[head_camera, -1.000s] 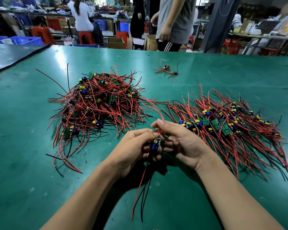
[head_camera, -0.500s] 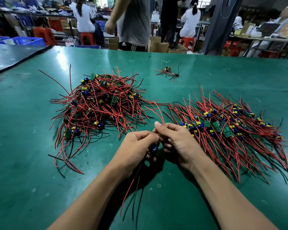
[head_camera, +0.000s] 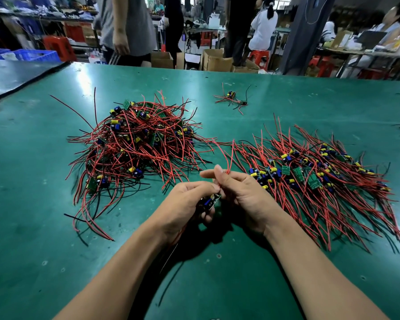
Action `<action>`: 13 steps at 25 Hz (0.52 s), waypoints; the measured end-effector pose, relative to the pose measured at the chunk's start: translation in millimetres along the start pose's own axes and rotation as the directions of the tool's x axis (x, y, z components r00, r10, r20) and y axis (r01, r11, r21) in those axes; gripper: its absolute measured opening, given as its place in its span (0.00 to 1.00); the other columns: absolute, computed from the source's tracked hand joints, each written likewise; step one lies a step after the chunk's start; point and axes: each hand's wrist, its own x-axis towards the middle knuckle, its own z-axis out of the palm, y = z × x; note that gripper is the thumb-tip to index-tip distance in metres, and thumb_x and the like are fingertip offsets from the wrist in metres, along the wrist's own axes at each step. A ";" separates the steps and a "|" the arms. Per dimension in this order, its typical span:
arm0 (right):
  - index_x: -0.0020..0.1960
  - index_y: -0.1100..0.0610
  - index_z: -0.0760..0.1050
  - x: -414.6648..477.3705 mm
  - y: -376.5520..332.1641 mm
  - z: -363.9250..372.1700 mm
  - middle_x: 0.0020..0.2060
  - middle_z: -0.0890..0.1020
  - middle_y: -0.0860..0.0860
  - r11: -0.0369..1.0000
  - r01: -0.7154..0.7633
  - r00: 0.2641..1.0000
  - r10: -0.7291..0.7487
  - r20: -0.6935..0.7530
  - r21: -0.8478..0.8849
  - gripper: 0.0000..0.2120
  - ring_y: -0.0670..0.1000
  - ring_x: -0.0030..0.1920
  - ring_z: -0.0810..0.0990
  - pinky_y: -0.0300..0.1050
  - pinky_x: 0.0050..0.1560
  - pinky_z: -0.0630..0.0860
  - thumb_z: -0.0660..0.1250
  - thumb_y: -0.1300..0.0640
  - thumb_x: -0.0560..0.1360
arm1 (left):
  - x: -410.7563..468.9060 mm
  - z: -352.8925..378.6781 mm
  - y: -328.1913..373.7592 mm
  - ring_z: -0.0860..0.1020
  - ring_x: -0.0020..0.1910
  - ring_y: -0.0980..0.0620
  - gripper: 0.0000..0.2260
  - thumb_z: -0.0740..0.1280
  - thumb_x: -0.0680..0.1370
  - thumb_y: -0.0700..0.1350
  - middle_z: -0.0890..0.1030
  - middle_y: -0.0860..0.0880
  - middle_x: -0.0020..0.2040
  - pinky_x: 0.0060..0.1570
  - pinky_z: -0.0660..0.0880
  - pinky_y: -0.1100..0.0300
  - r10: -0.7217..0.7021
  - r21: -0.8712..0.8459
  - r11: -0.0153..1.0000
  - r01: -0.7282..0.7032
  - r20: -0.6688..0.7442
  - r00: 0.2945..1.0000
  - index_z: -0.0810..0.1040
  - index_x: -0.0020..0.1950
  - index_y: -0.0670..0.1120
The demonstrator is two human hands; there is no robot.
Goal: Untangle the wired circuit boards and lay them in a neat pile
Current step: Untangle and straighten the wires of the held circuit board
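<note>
While the left hand (head_camera: 185, 204) grips one small circuit board (head_camera: 211, 200) in curled fingers, blue component facing up, the right hand (head_camera: 245, 195) pinches that board's red leads (head_camera: 229, 158) between thumb and middle fingers, its forefinger stretched out straight and touching nothing. A second ago the board's long tails hung down toward the person in a loose red and black spray. Now most of that has been drawn up, and only a thin blurred strand (head_camera: 171, 255) shows below the left wrist. The leads above the pinch, which arched over before, now stand nearly straight. From here I'd say the board is almost combed out and nearly ready to lay down, though I can't tell whether one lead still runs into the heap.

Just beyond the hands to the left sits the tangled heap (head_camera: 136, 144), still large, wires going every way. To the right lies the neat pile (head_camera: 310, 181), boards in a band and leads fanned alike; this one belongs there. Farther back on the green table (head_camera: 286, 95), well apart, lies a small stray cluster (head_camera: 231, 99).
</note>
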 end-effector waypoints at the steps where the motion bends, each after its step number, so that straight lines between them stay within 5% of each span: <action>1: 0.53 0.57 0.85 2.0 0.3 -2.0 0.28 0.67 0.55 0.999 0.039 0.998 -0.040 -0.057 -0.016 0.20 0.49 0.27 0.67 0.38 0.28 0.70 0.74 0.42 0.72 | -0.8 0.7 -0.2 0.71 0.23 0.55 0.14 0.65 0.78 0.40 0.76 0.49 0.27 0.24 0.69 0.65 0.005 0.016 1.000 -0.006 0.017 1.000 0.83 0.34 0.46; 6: 0.47 0.55 0.86 6.8 2.8 -4.7 0.21 0.60 0.48 0.986 0.118 0.952 -0.147 -0.269 -0.122 0.18 0.49 0.24 0.53 0.46 0.30 0.48 0.70 0.40 0.73 | -3.3 4.2 0.6 0.70 0.24 0.54 0.13 0.65 0.78 0.39 0.75 0.50 0.26 0.26 0.67 0.63 0.019 0.097 0.995 -0.025 0.059 0.998 0.82 0.35 0.45; 13: 0.36 0.53 0.84 3.5 -3.0 6.5 0.26 0.65 0.47 0.999 0.026 0.959 -0.035 -0.280 -0.034 0.20 0.42 0.21 0.61 0.33 0.20 0.60 0.67 0.37 0.71 | -4.1 6.1 -2.8 0.71 0.24 0.52 0.13 0.68 0.78 0.42 0.75 0.50 0.27 0.25 0.69 0.63 0.100 0.257 0.962 -0.092 -0.017 0.995 0.82 0.33 0.47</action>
